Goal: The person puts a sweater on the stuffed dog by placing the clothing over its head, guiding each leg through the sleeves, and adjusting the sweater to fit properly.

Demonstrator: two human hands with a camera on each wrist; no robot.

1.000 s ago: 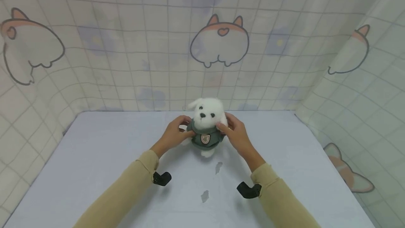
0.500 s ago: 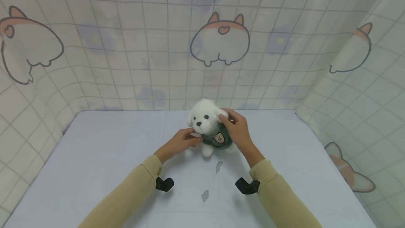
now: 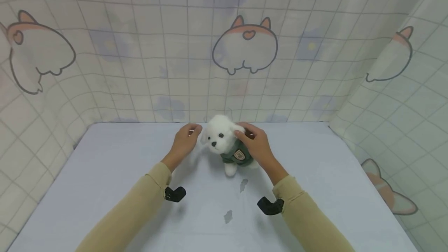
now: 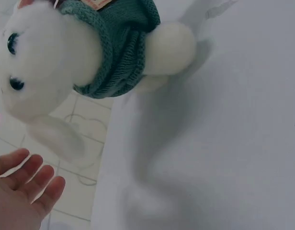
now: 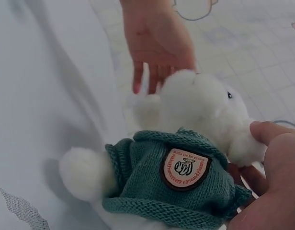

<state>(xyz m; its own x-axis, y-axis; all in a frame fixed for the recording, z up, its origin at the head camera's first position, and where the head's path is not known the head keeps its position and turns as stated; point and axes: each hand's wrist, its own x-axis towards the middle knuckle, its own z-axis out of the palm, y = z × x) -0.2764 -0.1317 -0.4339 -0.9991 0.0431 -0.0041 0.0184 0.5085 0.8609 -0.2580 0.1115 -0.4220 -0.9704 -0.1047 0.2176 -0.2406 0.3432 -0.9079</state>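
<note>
A white plush dog (image 3: 219, 133) in a green knitted sweater (image 5: 152, 177) with a shield-shaped patch sits near the table's far edge, its head turned to the left. My right hand (image 3: 256, 141) holds it at the ear and side, thumb in front and fingers behind, partly hidden. Just left of the dog's head, my left hand (image 3: 183, 141) is apart from the toy with nothing in it. Its loosely bent fingers show in the left wrist view, beside the dog's hanging ear (image 4: 56, 136).
The table (image 3: 115, 174) is pale, with two small grey marks in its surface, one a torn-looking patch (image 3: 228, 217). A grid-patterned curtain (image 3: 168, 65) with cartoon corgis surrounds its back and sides. Black wrist mounts (image 3: 175, 194) sit under both sleeves.
The plush dog has turned to face left. My left hand has let go of its side and moved up and left. My right hand keeps hold of it.
</note>
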